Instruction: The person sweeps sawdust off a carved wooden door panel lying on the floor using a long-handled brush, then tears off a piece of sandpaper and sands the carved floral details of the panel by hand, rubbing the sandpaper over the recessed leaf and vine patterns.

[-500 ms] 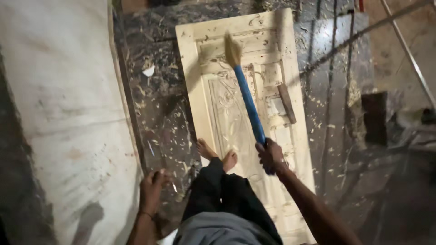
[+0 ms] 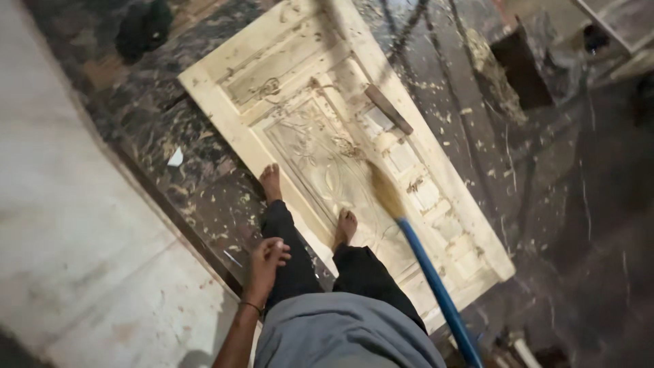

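Note:
I stand barefoot, my right foot on a pale carved wooden door panel (image 2: 327,136) that lies flat on the dark marble floor and my left foot on the floor at its edge. A broom with a blue handle (image 2: 436,286) slants up from the bottom edge, and its straw head (image 2: 385,191) rests blurred on the panel's carving near my right foot. The hand on the handle is out of frame. My left hand (image 2: 268,256) hangs beside my left thigh, fingers loosely bent, holding nothing.
Wood shavings litter the panel and the dark floor (image 2: 204,177). A short wooden piece (image 2: 388,109) lies on the panel's upper right. A pale stone slab (image 2: 82,225) runs along the left. A dark box (image 2: 521,68) stands at the upper right and a dark object (image 2: 143,27) at the upper left.
The broom head has swept from the panel's far end back toward my feet. My right hand has dropped out of view, and the view has swung so the panel lies diagonally.

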